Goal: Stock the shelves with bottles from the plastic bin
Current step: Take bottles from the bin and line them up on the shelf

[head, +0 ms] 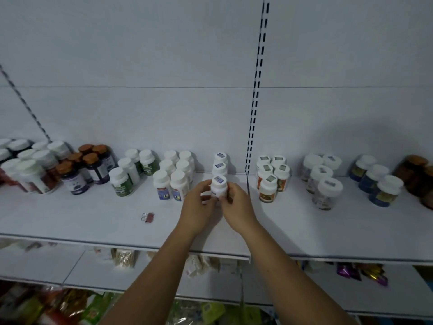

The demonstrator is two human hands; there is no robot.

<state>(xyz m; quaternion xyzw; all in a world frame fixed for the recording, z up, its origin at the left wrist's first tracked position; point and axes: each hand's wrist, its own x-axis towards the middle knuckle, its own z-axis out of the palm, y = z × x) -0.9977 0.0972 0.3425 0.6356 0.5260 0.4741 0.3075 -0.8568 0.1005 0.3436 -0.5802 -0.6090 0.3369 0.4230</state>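
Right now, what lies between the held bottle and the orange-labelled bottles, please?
In the head view, fingers of the right hand on the bottle, then bare shelf with a panel seam.

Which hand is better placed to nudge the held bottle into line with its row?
Right, probably. Both grip the white bottle, but the right hand has bare shelf beside it, while the left hand is crowded by the blue-label bottles.

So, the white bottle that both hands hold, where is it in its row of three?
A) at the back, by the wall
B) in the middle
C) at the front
C: the left hand and right hand grip the white bottle, and the two other bottles stand behind it.
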